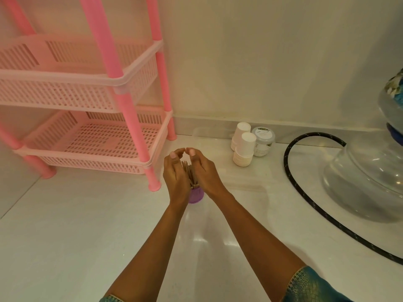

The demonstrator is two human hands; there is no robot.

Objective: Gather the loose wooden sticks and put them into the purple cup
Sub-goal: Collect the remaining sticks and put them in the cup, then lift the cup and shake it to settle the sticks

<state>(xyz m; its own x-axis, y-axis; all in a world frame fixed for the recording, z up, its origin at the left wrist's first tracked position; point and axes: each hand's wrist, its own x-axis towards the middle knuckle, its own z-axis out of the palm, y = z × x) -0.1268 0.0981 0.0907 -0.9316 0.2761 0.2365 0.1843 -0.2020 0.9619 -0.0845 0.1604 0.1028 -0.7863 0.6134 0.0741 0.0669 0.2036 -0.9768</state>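
Both hands, left hand [176, 174] and right hand [204, 171], cup the bundle of wooden sticks [190, 175] between curved fingers, whose tips nearly meet above it. The bundle stands roughly upright, its long axis vertical, lower ends inside the purple cup [196, 196] on the white surface [87, 236] near the pink rack [122, 77].

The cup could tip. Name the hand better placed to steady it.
Left, probably: the left hand reaches lower beside the purple cup; the right hand sits higher on the sticks.
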